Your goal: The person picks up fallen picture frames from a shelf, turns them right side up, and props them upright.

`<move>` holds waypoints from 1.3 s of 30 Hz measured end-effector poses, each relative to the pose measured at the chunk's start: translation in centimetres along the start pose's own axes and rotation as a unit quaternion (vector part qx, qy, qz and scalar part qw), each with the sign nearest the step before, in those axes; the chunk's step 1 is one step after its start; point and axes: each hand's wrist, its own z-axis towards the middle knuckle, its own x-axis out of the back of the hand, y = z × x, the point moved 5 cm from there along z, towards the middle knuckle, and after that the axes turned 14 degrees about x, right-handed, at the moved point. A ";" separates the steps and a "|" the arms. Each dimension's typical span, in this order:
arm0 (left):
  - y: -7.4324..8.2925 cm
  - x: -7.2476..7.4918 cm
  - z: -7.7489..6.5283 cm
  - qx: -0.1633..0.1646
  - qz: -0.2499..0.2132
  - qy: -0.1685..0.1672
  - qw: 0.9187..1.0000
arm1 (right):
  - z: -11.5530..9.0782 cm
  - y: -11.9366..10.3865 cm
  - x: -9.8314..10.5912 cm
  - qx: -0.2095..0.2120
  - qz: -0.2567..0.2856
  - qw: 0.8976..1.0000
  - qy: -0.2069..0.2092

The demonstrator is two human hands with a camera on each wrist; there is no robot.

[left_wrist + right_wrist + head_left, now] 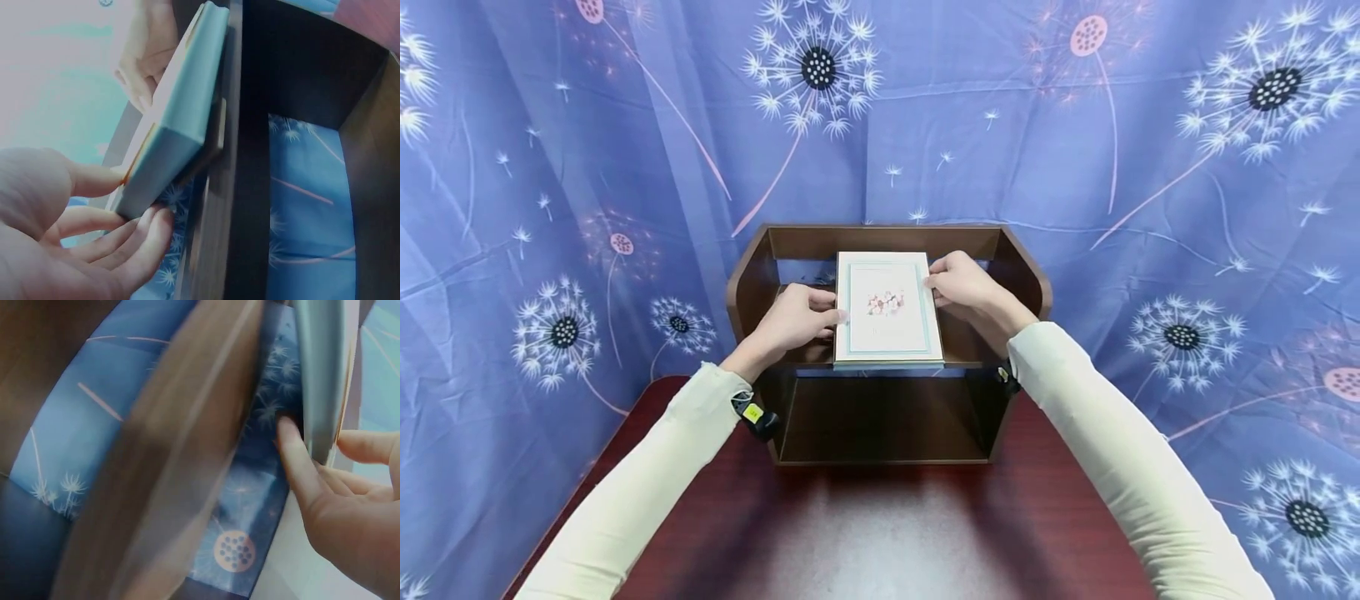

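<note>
A thick book [886, 308] with a white front, a light blue border and a small pink flower picture leans back on the upper tier of a dark brown shelf [880, 239]. Its bottom is near the front edge of that tier. My left hand [797, 318] grips its left edge, thumb at the front and fingers toward the back. On the opposite edge, higher up, my right hand [964, 282] pinches it between thumb and fingers. The left wrist view shows the book's pale blue edge [187, 125] tilted over the tier.
Below the upper tier is the shelf's lower compartment [883, 421], with dark side walls. The shelf stands on a glossy dark red table [880, 533]. A blue curtain [925, 150] with dandelion prints hangs behind and to both sides.
</note>
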 end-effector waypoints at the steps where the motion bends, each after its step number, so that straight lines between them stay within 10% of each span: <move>1: 0.1 0.1 0.0 0.004 -0.017 0.001 1.000 | 0.0 -0.1 0.2 -0.003 0.013 1.000 0.004; 11: 1.3 1.6 0.9 0.009 -0.100 0.041 0.994 | 0.2 -1.7 2.5 0.029 0.127 0.990 0.062; 21: 2.5 2.6 2.0 -0.039 -0.078 0.101 0.991 | -0.1 -2.5 3.7 0.108 0.163 0.971 0.140; 39: 2.2 2.0 2.2 -0.062 -0.103 0.098 0.988 | -1.9 -2.6 4.3 0.147 0.121 0.971 0.142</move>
